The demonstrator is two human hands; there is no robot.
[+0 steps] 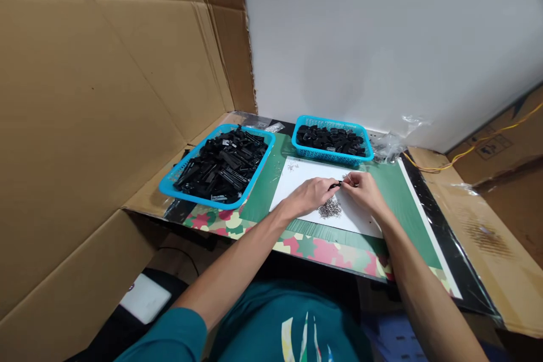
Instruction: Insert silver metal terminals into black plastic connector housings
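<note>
Above a white sheet [305,172], my two hands meet. My left hand [311,193] is closed on a small black part [335,185], which shows only in part between the fingers. Fingertips pinched, my right hand [363,189] is at the right end of that part; what it grips is too small to make out. Just below the hands lies a pile of small silvery metal pieces [330,208]. A smaller scatter of metal pieces [292,166] lies at the sheet's far left corner.
A blue basket [166,185] of long black plastic parts stands at the left. Behind the hands is a smaller blue basket [331,155] of rounded black parts. Clear plastic bags [389,147] lie beside it. Cardboard [110,96] walls the left side; a yellow cable [464,153] runs at right.
</note>
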